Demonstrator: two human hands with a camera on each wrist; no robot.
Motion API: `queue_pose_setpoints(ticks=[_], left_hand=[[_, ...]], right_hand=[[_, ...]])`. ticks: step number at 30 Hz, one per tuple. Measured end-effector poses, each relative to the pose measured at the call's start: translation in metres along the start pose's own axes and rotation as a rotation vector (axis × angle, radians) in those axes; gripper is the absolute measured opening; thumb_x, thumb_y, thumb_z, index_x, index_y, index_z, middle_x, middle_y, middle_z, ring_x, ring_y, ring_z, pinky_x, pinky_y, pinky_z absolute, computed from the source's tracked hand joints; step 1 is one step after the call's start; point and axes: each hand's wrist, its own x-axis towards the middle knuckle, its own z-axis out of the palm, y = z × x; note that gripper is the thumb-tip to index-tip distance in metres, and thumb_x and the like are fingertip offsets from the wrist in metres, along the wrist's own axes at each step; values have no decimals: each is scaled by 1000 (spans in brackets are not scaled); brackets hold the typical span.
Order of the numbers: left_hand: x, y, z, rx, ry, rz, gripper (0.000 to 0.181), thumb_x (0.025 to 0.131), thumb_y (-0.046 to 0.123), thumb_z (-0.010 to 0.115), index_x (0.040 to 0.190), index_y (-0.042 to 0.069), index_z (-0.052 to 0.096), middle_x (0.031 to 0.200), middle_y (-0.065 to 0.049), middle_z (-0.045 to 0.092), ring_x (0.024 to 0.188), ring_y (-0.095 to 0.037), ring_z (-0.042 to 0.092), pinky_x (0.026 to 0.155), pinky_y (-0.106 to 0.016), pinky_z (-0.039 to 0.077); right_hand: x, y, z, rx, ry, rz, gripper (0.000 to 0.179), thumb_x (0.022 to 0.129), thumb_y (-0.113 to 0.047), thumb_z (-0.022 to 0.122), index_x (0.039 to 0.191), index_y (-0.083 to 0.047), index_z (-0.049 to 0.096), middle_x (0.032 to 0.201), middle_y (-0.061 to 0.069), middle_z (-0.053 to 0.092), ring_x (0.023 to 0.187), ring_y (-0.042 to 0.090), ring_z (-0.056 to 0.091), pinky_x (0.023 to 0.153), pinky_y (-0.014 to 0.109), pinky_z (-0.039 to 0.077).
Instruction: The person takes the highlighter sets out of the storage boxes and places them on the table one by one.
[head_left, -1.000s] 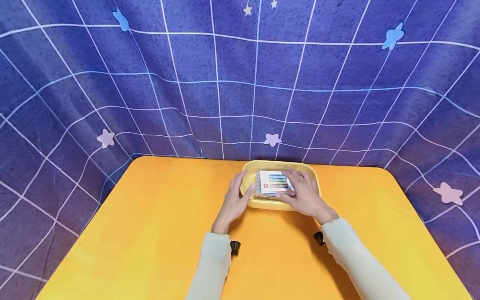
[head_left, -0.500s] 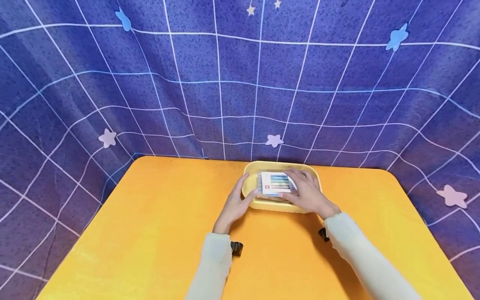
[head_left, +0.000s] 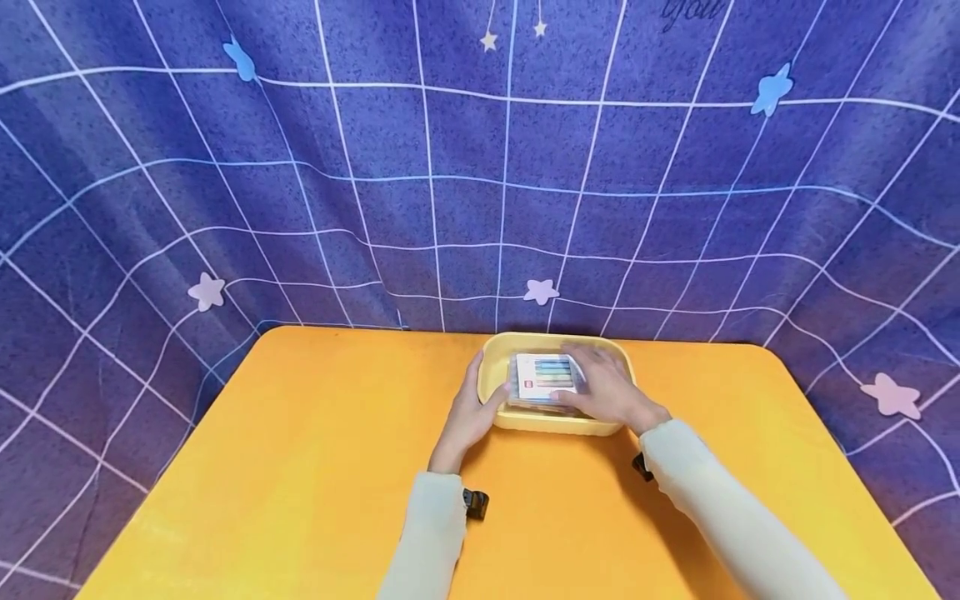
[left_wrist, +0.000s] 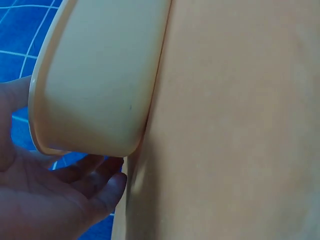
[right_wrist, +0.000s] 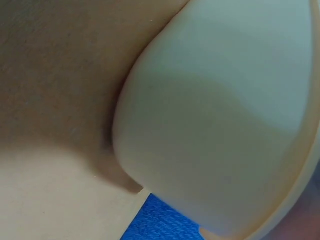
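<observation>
A pale yellow plastic basin (head_left: pixel 558 425) stands near the far edge of the table. Inside it lies a flat clear box (head_left: pixel 542 377) with a white label printed with coloured stripes. My left hand (head_left: pixel 467 417) grips the basin's left end, thumb over the rim and fingers along the outside; the left wrist view shows this hand (left_wrist: pixel 55 195) around the end of the basin wall (left_wrist: pixel 100 75). With thumb at the near edge and fingers at the far edge, my right hand (head_left: pixel 607 390) holds the box's right part. In the right wrist view the basin wall (right_wrist: pixel 210 115) hides most of that hand.
The yellow-orange table (head_left: pixel 322 458) extends on both sides of the basin and toward me. Just behind its far edge hangs a blue curtain (head_left: pixel 390 208) with white grid lines and stars. A small black device (head_left: pixel 476 504) sits at my left wrist.
My left hand has closed in on the basin's left end and now grips its rim. The right hand stays on the box. The head view has tilted slightly upward.
</observation>
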Motion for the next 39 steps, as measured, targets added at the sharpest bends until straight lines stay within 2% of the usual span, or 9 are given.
queue_pose_setpoints(ticks=[4,10,20,25,32,39], left_hand=[[0,-6,-2,-30,-14,-27,84,98,46,61,163,22,13,163,-17,35,147,-40,38,120,-59,31],[1,-7,-2,-85,-34,-62,86,97,50,62,163,21,15,162,-18,35,150,-38,34,122,-58,27],[-2,-4,2,-110,-41,-74,78,98,41,63,161,24,20,159,-19,41,147,-37,39,120,-58,30],[-3,-7,0,-104,-36,-82,77,98,42,63,161,23,22,159,-19,41,147,-38,39,120,-59,30],[-2,-9,0,-99,-34,-55,77,99,40,62,160,17,23,158,-21,42,146,-40,39,120,-60,30],[-3,-8,0,-116,-42,-62,76,99,38,62,161,18,22,158,-21,42,146,-39,40,119,-60,30]], right_hand=[[0,0,2,3,-19,18,93,81,-45,81,153,-4,38,153,23,48,142,48,40,121,64,20],[3,7,2,-11,-58,51,103,79,-51,81,157,-6,31,157,21,43,144,47,36,121,64,15],[4,10,5,-37,-81,90,100,78,-54,80,155,-7,36,158,21,41,145,45,35,119,68,20],[6,9,6,-27,-86,84,100,79,-53,80,155,-6,36,157,21,41,145,43,35,118,69,20],[9,7,3,-39,-99,71,102,77,-54,82,154,-5,38,155,22,43,145,44,35,119,69,17],[10,7,0,-55,-113,73,100,73,-55,84,150,-5,45,149,22,48,142,42,38,120,67,17]])
